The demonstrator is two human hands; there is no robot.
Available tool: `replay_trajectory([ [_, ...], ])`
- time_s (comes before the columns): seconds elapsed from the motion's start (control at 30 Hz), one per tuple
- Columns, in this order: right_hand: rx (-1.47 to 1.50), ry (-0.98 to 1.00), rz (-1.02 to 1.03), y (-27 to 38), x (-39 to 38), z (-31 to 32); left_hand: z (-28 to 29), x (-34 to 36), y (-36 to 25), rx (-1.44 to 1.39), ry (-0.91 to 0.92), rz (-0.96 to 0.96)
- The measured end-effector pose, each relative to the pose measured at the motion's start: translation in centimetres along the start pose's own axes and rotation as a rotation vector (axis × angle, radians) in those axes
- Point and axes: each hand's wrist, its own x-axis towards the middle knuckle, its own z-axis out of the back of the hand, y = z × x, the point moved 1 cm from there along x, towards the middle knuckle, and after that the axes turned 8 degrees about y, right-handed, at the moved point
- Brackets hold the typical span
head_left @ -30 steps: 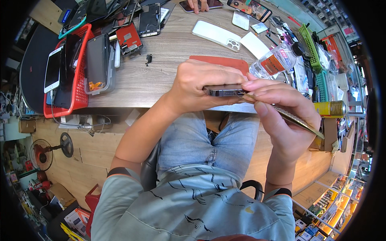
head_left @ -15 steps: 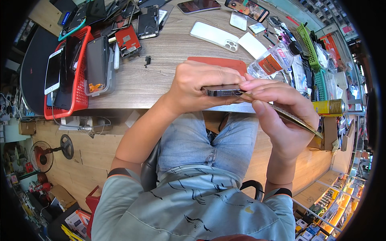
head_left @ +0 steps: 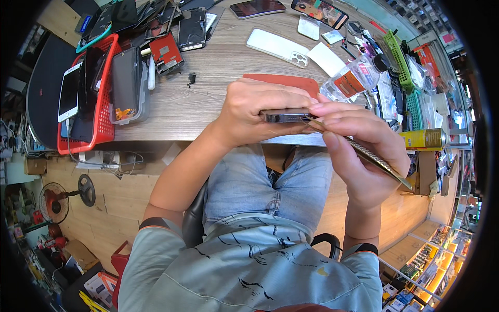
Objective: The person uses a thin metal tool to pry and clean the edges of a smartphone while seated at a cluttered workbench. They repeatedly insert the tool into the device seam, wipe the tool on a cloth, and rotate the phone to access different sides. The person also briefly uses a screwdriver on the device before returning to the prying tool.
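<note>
My left hand [head_left: 247, 109] is wrapped round a dark smartphone [head_left: 285, 116], whose bottom edge with the port faces me. My right hand [head_left: 366, 151] pinches slim gold tweezers [head_left: 370, 154] with a textured side. Their narrow tip meets the phone's bottom edge near its right end; whether it sits inside an opening is too small to tell. The right fingertips rest against the phone's corner. Most of the phone's body is hidden by my left fingers. Under and beyond the hands lies a red mat [head_left: 283, 80] on the wooden table [head_left: 171, 114].
A clear bottle [head_left: 348, 83] with a dark cap stands just past my right hand. Farther off lie a white phone case [head_left: 275, 47] and a propped phone [head_left: 322, 13]. At left are a red basket [head_left: 104, 119] and a clear plastic box [head_left: 130, 99]. A yellow can [head_left: 423, 139] is at right.
My right hand and the tweezers have shifted slightly left, the tweezers' tip staying at the phone's bottom edge. My left hand and the phone have barely moved.
</note>
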Motion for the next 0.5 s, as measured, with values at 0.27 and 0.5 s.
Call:
replay_trajectory([
  [0.27,0.091,-0.021,0.001,-0.85,-0.52,0.21,-0.15,0.05,0.02,-0.029,-0.001,0.001],
  [0.5,0.109,-0.017,-0.071,-0.35,-0.46,0.19,0.0,0.08,-0.03,-0.021,0.009,0.0],
])
